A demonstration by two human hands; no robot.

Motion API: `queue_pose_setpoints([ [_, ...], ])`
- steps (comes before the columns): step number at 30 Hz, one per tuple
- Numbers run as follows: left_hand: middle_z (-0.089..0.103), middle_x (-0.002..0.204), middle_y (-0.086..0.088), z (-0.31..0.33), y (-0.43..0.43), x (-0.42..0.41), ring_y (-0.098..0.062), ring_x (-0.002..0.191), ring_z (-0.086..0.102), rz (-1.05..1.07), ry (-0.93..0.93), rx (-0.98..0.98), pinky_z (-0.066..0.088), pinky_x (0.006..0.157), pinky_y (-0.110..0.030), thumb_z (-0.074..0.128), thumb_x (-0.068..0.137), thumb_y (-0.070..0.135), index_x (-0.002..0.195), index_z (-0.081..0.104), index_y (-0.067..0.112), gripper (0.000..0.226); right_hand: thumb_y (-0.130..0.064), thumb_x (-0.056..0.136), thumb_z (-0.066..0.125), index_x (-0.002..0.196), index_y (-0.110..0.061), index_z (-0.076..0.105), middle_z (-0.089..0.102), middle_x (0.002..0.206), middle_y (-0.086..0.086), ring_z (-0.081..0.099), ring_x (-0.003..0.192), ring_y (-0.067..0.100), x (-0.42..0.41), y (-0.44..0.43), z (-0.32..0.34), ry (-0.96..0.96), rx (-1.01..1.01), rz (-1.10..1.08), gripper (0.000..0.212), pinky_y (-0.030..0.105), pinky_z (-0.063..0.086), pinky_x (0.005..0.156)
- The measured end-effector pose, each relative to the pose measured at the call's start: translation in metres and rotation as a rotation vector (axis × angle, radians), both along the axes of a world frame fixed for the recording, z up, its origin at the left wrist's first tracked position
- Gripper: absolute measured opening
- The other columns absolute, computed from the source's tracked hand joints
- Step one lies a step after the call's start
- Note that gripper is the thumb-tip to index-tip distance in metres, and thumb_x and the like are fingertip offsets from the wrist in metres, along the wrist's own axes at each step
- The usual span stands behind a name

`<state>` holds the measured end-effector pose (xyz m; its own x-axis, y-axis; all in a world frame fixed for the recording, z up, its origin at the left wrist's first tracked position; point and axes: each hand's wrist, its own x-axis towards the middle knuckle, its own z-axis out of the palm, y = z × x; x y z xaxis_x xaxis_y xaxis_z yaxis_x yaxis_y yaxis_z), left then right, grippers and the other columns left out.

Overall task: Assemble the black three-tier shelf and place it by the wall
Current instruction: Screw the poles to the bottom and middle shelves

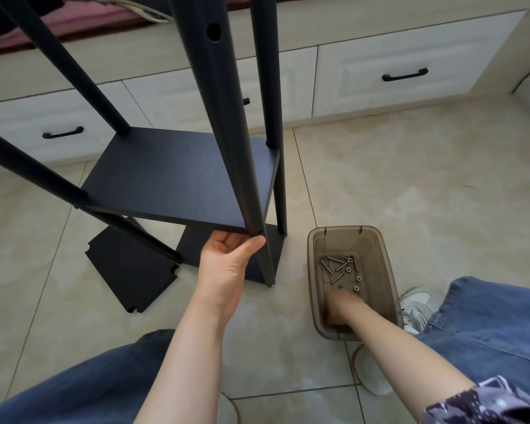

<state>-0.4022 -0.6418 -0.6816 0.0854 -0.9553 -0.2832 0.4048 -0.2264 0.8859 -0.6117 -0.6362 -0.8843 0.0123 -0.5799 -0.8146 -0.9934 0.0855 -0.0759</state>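
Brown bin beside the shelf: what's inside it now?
Loose screws and small nuts lie on the floor of the brown bin. The right hand reaches in at the near end, blurred, covering whatever lies beneath it.

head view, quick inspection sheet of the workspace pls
surface: tiled floor
job's things: shelf upright, part-built; loose board flat on floor beside it; screws and nuts in bin
clutter: nothing seen
hands: left hand grips shelf's near corner; right hand inside bin, blurred, grasp unclear
cables: nothing seen
surroundings: white drawers behind shelf; jeans, shoe at right
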Motion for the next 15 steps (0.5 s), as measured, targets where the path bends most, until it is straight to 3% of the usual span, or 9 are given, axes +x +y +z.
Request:
queue_pose_setpoints([
  [6, 0.075, 0.107, -0.007, 0.000, 0.001, 0.001, -0.025, 0.111, 0.070, -0.010, -0.007, -0.010, 0.053, 0.101, -0.032, 0.078, 0.062, 0.013, 0.112, 0.067, 0.014, 0.051, -0.008, 0.095, 0.055, 0.137, -0.010, 0.050, 0.052, 0.140, 0.013, 0.053, 0.128, 0.033, -0.003, 0.003, 0.003, 0.034, -0.122, 0.052, 0.043, 0.040, 0.048, 0.100],
  [15, 0.075, 0.109, -0.009, -0.004, 0.000, 0.002, -0.025, 0.111, 0.070, -0.020, -0.013, -0.024, 0.055, 0.095, -0.028, 0.079, 0.062, 0.013, 0.111, 0.068, 0.014, 0.050, -0.004, 0.096, 0.046, 0.124, -0.011, 0.060, 0.061, 0.129, 0.014, 0.059, 0.118, 0.033, -0.011, 0.001, 0.013, 0.001, -0.210, 0.012, 0.032, 0.037, 0.050, 0.091],
])
